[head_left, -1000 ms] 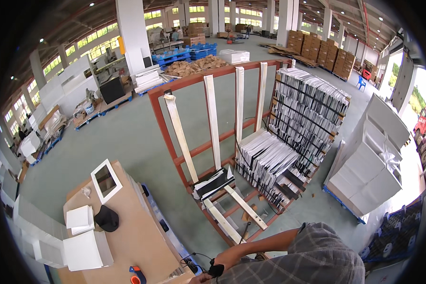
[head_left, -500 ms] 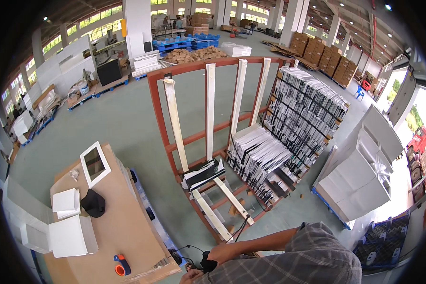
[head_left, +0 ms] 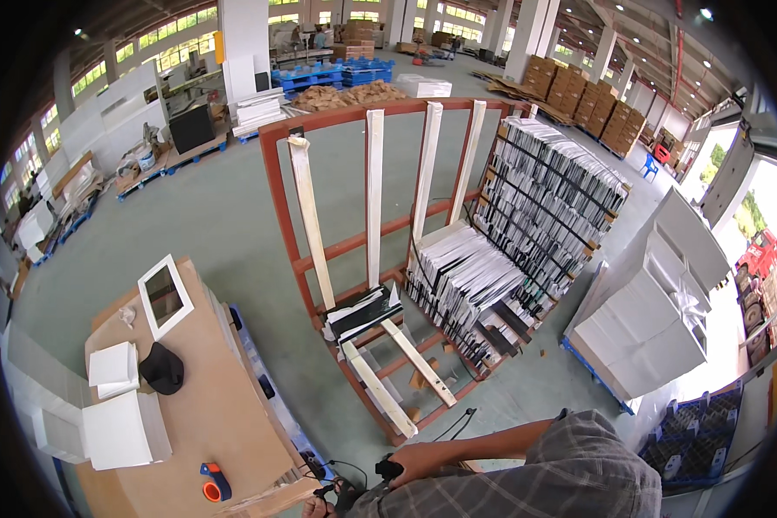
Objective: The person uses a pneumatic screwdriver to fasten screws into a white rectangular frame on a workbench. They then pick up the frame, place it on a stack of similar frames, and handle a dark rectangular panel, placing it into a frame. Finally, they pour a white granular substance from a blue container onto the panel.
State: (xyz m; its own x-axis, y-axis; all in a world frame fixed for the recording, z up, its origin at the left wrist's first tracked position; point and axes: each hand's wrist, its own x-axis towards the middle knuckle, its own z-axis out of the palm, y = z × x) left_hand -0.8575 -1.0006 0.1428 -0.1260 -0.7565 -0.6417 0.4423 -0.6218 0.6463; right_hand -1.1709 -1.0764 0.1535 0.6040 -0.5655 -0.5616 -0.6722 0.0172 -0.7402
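Observation:
At the lower edge, my right forearm in a grey plaid sleeve reaches toward the left, and my right hand [head_left: 410, 462] is beside a small black object [head_left: 389, 470]. Its fingers are mostly hidden, so whether it grips that object does not show. My left hand [head_left: 318, 508] is only a small patch near the cardboard's corner, cut by the frame edge, its fingers unclear. Thin black cables [head_left: 354, 467] loop around both hands. Ahead stands a red-brown metal rack [head_left: 270, 186] with pale upright slats, holding a black-and-white bundle [head_left: 363, 312] and strapped stacks of white-and-black sheets [head_left: 548, 207].
A cardboard-topped stack [head_left: 224, 414] at left carries a white frame [head_left: 166, 296], black cap [head_left: 161, 369], white boxes [head_left: 125, 430] and an orange-and-blue tape dispenser [head_left: 216, 482]. Large white panels [head_left: 643, 319] stand on a blue pallet at right; black crates [head_left: 691, 436] sit nearer.
My right hand has shifted slightly right and up, and my left hand left, so they are farther apart. The whole view has moved a little; the rack and stacks stay as they were.

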